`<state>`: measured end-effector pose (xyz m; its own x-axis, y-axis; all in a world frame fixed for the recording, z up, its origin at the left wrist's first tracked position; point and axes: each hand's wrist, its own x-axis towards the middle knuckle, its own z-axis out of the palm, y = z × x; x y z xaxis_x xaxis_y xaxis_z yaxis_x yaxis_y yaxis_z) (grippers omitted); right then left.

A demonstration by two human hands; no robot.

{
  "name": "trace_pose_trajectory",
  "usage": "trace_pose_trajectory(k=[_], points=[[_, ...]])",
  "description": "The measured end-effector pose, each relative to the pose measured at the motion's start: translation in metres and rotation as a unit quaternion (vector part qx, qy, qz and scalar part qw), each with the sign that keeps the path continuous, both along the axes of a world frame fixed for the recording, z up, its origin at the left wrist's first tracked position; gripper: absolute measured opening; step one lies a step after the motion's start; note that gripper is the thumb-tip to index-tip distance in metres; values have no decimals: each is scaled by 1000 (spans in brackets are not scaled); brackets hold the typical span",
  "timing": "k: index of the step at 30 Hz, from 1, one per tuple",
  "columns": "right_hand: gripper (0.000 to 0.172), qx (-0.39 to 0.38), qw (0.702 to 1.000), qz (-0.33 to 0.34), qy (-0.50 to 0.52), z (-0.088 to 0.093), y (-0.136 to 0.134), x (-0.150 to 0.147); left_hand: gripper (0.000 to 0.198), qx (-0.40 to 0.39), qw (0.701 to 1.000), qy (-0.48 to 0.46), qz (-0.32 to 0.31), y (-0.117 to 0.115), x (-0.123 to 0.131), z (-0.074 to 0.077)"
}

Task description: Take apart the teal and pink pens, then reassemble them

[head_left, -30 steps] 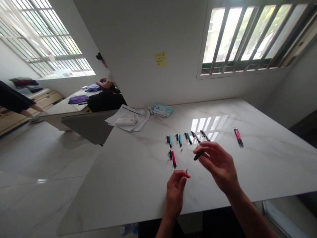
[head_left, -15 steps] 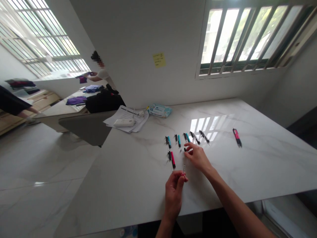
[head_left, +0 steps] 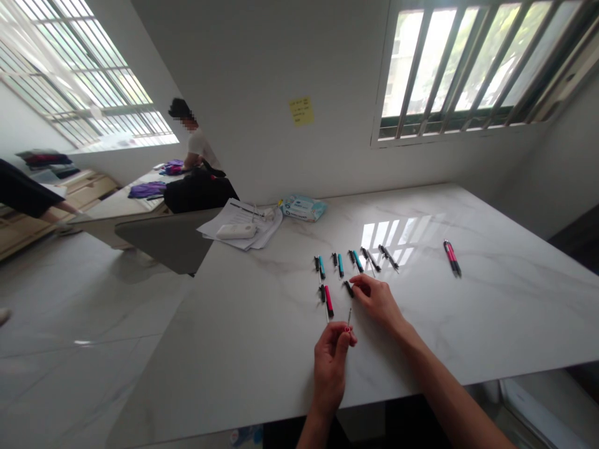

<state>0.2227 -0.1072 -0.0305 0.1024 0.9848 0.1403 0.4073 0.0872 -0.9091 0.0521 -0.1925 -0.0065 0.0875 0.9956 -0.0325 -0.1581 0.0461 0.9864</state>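
I saw the person's left hand (head_left: 331, 355) pinching a red pen piece (head_left: 347, 328), a thin rod (head_left: 349, 315) rising from it towards twelve o'clock. A black pen part (head_left: 349, 289) lay at the right hand's (head_left: 373, 297) ten o'clock, by its fingertips; whether gripped, I couldn't tell. Across the white marbled table (head_left: 496, 312), at one o'clock, was a barred window (head_left: 461, 72).

head-worn | facing forward, down | hands (head_left: 375, 299) near | wall (head_left: 253, 93) beyond

In front of one wipes pack (head_left: 305, 208), three teal barrels (head_left: 340, 264), two grey barrels (head_left: 374, 259) and one red barrel (head_left: 329, 302) are being counted lying; to its right, two red pens (head_left: 452, 252); above, one note (head_left: 301, 111).
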Motion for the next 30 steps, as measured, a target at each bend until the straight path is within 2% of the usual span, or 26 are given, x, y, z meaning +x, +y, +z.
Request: trace_pose_trajectory(k=[6,14,22,30], points=[[26,0,1000,7,18,1,0,0,36,3,1000,6,-2,1,-1,-5],[26,-9,1000,-20,-4,3,-1,0,37,-1,1000,-7,6,1,0,0],[25,-10,1000,23,-3,7,-4,-2,37,0,1000,-7,7,1,0,1],[24,-9,1000,21,1,7,-2,-2,33,3,1000,-11,0,0,-1,-2]])
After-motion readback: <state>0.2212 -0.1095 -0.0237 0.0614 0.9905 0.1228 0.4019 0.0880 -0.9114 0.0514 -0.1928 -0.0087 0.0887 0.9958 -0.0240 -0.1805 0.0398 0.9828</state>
